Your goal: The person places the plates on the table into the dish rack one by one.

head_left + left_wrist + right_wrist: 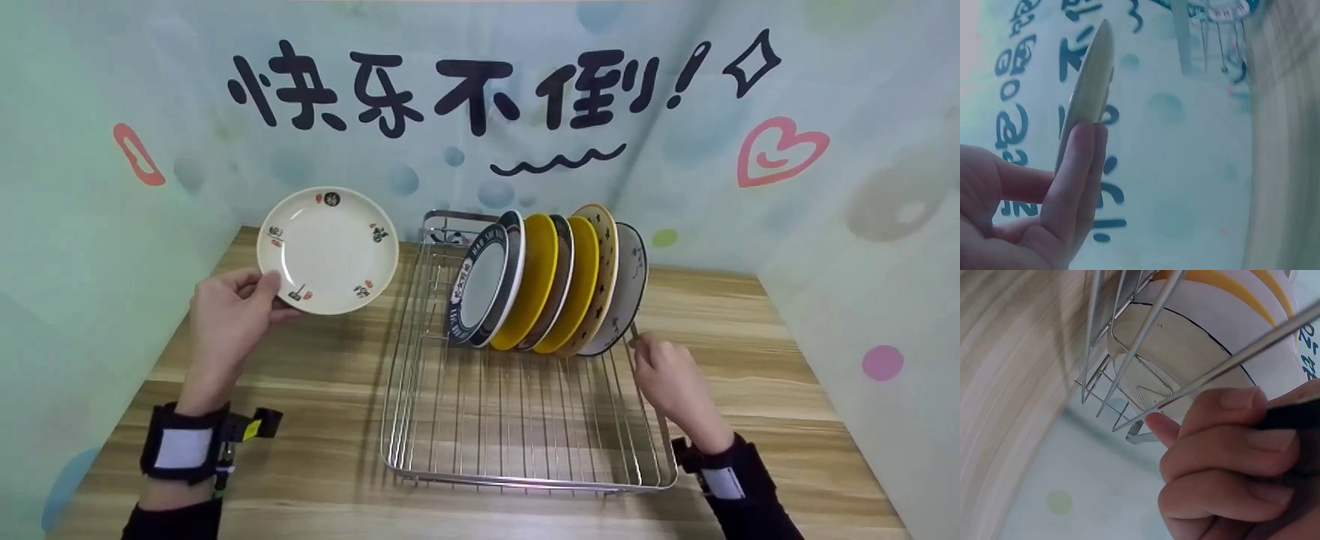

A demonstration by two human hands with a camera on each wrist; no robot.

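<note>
left fingers: thumb in front, fingers behind, pinched on the lower-left rim of the cream plate (328, 250); left wrist view shows fingers (1075, 185) flat along the plate edge (1090, 84)
left hand (225, 319): raised off the wooden table (315, 390), left of the wire dish rack (517, 442)
cream plate: held in air, tilted, face toward camera, small printed motifs round the rim; left of and apart from the racked plates
plate to rack: rack lies to the right of the held plate; free slots sit in front of the black-rimmed plate (480, 289), the racked plate nearest the held one
plate axis: seen edge-on in the left wrist view, roughly upright, close to how the racked plates stand
right fingers: curled round the right side rail of the rack (1207, 377); fingertips (1241, 402) against the wire
right hand (671, 375): at the rack's right edge, just below the white plate (626, 289) at the back of the row
racked plates: six on edge, leaning back, among them two yellow plates (536, 281)
nearer hand: left holds the plate; right is on the rack
backdrop: printed wall (465, 97), black characters
</note>
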